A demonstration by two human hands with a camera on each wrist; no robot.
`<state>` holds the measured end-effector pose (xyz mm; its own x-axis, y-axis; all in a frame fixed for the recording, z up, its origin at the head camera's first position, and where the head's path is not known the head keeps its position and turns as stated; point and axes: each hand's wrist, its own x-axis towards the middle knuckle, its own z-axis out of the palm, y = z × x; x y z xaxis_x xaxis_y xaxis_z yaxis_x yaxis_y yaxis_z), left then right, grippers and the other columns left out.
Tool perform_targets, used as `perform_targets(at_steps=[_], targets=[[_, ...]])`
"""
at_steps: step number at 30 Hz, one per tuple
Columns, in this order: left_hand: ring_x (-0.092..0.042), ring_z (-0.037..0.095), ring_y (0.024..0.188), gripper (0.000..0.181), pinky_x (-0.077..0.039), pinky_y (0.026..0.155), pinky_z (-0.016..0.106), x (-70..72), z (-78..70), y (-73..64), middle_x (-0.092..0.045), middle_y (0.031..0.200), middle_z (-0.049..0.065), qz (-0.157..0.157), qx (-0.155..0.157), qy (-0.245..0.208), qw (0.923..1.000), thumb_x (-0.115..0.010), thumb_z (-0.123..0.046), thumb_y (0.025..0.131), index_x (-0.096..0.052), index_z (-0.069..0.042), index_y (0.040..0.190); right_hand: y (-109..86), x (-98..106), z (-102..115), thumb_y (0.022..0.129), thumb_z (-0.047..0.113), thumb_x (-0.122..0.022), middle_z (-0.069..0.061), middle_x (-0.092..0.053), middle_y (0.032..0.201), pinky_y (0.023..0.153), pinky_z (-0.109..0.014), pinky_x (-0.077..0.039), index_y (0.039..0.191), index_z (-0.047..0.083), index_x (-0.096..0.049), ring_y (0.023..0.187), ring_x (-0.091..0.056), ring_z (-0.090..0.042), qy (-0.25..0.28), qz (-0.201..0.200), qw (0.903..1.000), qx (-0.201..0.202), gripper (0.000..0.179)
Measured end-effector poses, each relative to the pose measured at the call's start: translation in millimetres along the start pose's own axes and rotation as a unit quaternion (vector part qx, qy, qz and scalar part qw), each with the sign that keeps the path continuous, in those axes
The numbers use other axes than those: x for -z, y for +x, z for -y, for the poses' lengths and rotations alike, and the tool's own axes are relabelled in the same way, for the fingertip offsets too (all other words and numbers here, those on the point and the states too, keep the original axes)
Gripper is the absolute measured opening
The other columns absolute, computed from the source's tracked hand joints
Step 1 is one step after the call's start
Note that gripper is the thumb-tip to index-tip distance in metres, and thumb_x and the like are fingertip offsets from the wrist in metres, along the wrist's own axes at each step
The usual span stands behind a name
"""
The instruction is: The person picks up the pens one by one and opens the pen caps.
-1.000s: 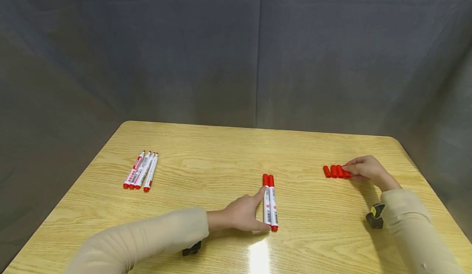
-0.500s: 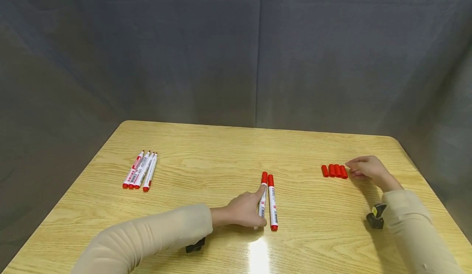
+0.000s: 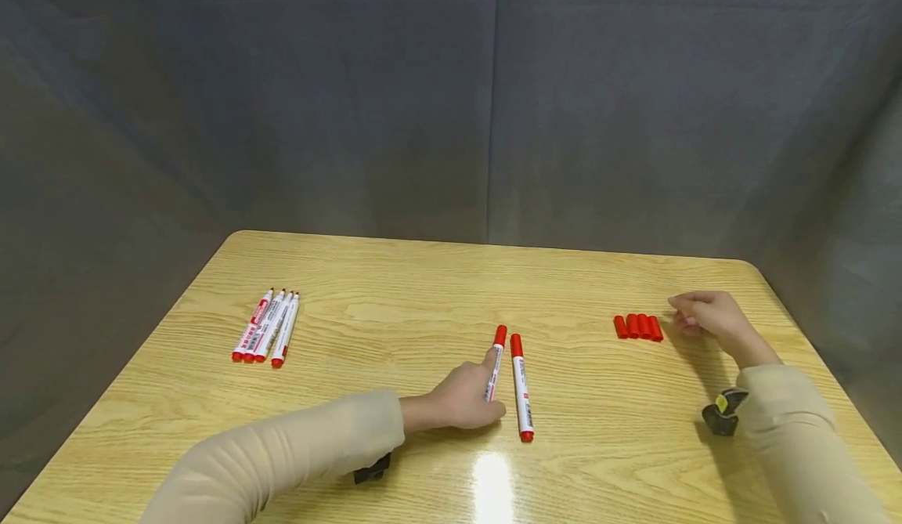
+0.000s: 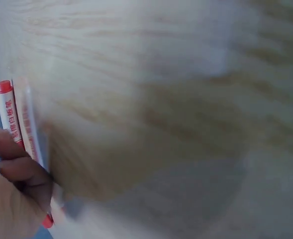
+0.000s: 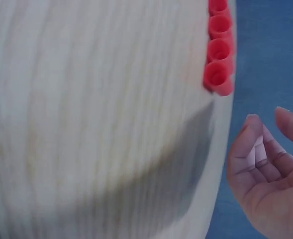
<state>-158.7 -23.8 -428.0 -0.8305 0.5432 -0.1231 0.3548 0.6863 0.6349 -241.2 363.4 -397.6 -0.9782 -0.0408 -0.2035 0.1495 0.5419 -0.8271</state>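
My left hand (image 3: pixel 461 396) grips a capped red whiteboard marker (image 3: pixel 496 371) lengthwise, thumb by its near end and a finger along the barrel below the red cap. The palm and curled fingers cover part of it. Just right of it lies a second capped marker (image 3: pixel 522 391), apart from the held one. In the left wrist view, the left hand (image 4: pixel 19 184) sits at the left edge beside a marker (image 4: pixel 10 112) with printed characters. My right hand (image 3: pixel 712 320) hovers right of a row of red caps (image 3: pixel 644 327), fingers loosely bent, nothing between thumb and fingertips; the caps (image 5: pixel 219 74) show their hollow ends.
Several uncapped markers (image 3: pixel 264 328) lie side by side on the left of the wooden table (image 3: pixel 395 289), tips pointing away. A dark grey curtain (image 3: pixel 352 117) hangs behind the table's far edge.
My left hand has drawn one marker left and away from its neighbour, tilting it and opening a gap. My right hand has let go of the red caps and moved slightly right.
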Motion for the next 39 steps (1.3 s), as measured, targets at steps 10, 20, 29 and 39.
perform_targets(at_steps=[10,20,29,39], targets=[[-0.028,0.001,0.035,0.086,-0.024,0.034,0.014,4.9,0.9,-7.3,-0.033,0.045,-0.009,-0.058,-0.034,-0.059,0.996,-0.061,-0.007,0.071,-0.017,0.005,0.144,-11.8,3.1,28.3,0.096,0.027,-0.048,0.004,-0.058,0.08,0.066,-0.024,-0.052,0.121,-0.018,-0.041,0.071,-0.06,-0.008,0.026,-0.014,0.9981,0.053,0.052],[-0.024,-0.003,0.036,0.087,-0.024,0.034,0.013,12.4,-3.0,-11.7,-0.031,0.045,-0.011,-0.117,-0.111,-0.077,0.9839,-0.056,-0.004,0.07,-0.015,-0.001,0.146,-28.8,-11.0,62.9,0.092,0.022,-0.056,0.007,-0.062,0.08,0.066,-0.021,-0.051,0.096,0.018,-0.061,0.07,-0.061,-0.007,0.105,-0.008,0.9886,0.107,0.007],[-0.022,-0.006,0.036,0.088,-0.024,0.034,0.012,20.1,-8.0,-18.2,-0.03,0.045,-0.012,-0.137,-0.172,-0.079,0.9723,-0.054,-0.001,0.07,-0.013,-0.004,0.147,-41.9,-43.7,95.5,0.091,0.022,-0.058,0.008,-0.067,0.086,0.067,-0.02,-0.051,0.107,0.015,-0.061,0.073,-0.063,-0.006,0.13,-0.041,0.9755,0.173,0.018],[-0.021,-0.007,0.039,0.086,-0.023,0.035,0.01,27.2,-10.9,-16.6,-0.03,0.048,-0.013,-0.168,-0.228,-0.036,0.9584,-0.055,-0.002,0.067,-0.018,0.001,0.145,-51.8,-71.4,127.0,0.091,0.027,-0.058,0.008,-0.066,0.093,0.072,-0.021,-0.051,0.129,-0.005,-0.049,0.078,-0.065,-0.007,0.074,-0.024,0.9801,0.182,0.05]])
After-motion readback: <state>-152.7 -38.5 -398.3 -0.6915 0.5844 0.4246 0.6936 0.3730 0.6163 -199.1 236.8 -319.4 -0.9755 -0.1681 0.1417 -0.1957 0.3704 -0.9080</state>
